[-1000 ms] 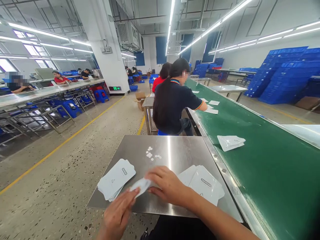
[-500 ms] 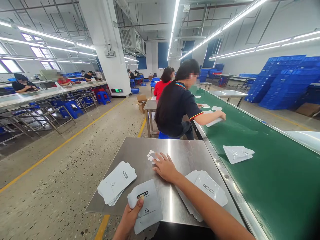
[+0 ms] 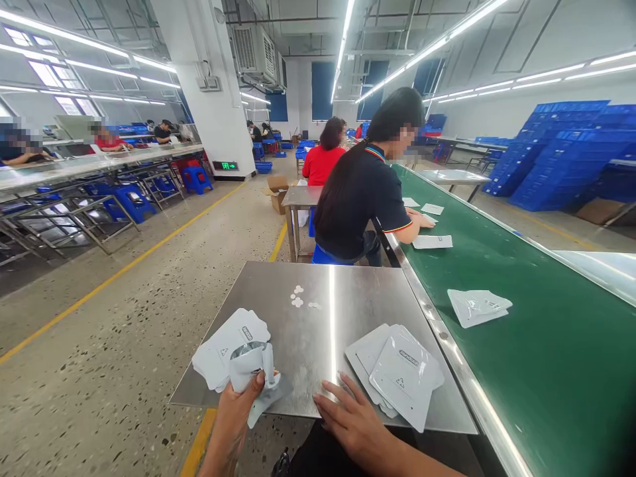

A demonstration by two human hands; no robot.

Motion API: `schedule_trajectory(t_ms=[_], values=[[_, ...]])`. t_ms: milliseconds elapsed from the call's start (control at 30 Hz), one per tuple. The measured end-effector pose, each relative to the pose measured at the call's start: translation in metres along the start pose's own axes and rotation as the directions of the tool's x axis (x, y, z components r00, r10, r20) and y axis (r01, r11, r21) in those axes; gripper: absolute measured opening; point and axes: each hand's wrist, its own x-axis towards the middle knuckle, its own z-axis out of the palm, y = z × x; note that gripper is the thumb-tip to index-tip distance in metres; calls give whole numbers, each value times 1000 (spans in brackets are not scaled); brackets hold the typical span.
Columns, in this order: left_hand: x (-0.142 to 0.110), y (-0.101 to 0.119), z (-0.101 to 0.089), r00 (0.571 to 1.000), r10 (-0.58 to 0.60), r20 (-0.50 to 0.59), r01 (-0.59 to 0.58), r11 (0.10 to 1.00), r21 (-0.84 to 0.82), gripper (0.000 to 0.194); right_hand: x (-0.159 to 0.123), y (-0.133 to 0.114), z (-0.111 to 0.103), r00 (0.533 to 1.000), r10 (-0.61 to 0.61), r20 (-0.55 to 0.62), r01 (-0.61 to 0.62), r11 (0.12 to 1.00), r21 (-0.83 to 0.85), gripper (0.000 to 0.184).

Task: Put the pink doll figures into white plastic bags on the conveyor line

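In my left hand point(image 3: 237, 412) is a white printed pouch point(image 3: 247, 366), gripped low between thumb and fingers. Its top gapes, showing a silvery inside, and one side is folded. Over the table's front edge, my right hand point(image 3: 352, 417) has its fingers spread and holds nothing I can see. Behind the held pouch lies a pile of flat white pouches point(image 3: 214, 351). A second pile of pouches point(image 3: 403, 374) is fanned out just right of my right hand. Small white round pieces point(image 3: 297, 302) lie loose toward the far side of the metal table point(image 3: 303, 351).
A green conveyor belt point(image 3: 536, 358) with a metal rail point(image 3: 450, 341) runs along the right side. One crumpled white pouch point(image 3: 477, 307) lies on it. Ahead, a co-worker point(image 3: 360, 192) in a dark shirt sits beside the belt. Blue crates point(image 3: 561, 159) are stacked far right.
My right hand has drawn back from the white round pieces to the table's front edge. The held pouch, flat before, now gapes at its top. The co-worker's arm has pulled in.
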Motion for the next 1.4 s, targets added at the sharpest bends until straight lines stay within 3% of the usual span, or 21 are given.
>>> schedule_trajectory(t_ms=[100, 200, 300, 400, 467, 567, 767, 933, 1000, 1067, 1133, 1167, 1200, 1267, 1333, 1400], values=[[0, -8, 5, 998, -46, 42, 44, 998, 34, 53, -4, -3, 7, 996, 28, -84, -20, 996, 92, 22], [-5, -16, 13, 996, 16, 89, -30, 987, 159, 48, 10, 0, -4, 977, 136, -164, -93, 965, 244, 17], [-17, -16, 27, 980, 80, 180, -127, 956, 266, 38, 35, 7, -37, 898, 379, -223, -247, 855, 456, 13], [-32, -10, 46, 947, 134, 293, -227, 923, 312, 30, 59, 12, -78, 821, 542, -181, -334, 712, 618, 14], [-38, -5, 57, 918, 175, 355, -294, 902, 315, 27, 69, 13, -98, 833, 537, -131, -334, 678, 654, 16], [-43, -1, 69, 880, 247, 405, -376, 884, 278, 25, 72, 11, -111, 866, 497, -59, -347, 681, 645, 16], [-45, 6, 76, 860, 241, 450, -389, 881, 270, 25, 65, 13, -117, 840, 541, 39, -435, 629, 644, 7], [-50, 5, 83, 827, 194, 528, -371, 893, 253, 31, 56, 12, -128, 901, 430, 61, -397, 756, 521, 17], [-54, 3, 85, 797, 200, 570, -375, 904, 206, 37, 49, 12, -130, 923, 377, 77, -369, 812, 452, 16], [-53, 3, 81, 748, 232, 622, -376, 920, 110, 53, 41, 17, -131, 917, 389, 87, -388, 823, 414, 11], [-39, 3, 67, 721, 270, 638, -394, 917, 58, 70, 31, 31, -132, 861, 505, 69, -490, 784, 382, 17], [-26, 3, 57, 733, 279, 620, -424, 901, 96, 74, 24, 42, -133, 812, 581, 50, -557, 747, 363, 19], [-10, 2, 45, 773, 286, 566, -470, 857, 209, 73, 16, 54, -133, 758, 652, 31, -620, 704, 346, 20], [28, -5, 20, 894, 320, 313, -447, 678, 584, 67, -2, 81, -131, 649, 761, 24, -731, 614, 299, 20], [61, -17, -2, 905, 400, 145, -323, 426, 845, 73, -22, 108, -125, 546, 837, 50, -823, 523, 222, 20], [80, -31, -17, 902, 403, 154, -270, 250, 930, 65, -38, 129, -114, 464, 883, 72, -881, 452, 138, 25]])
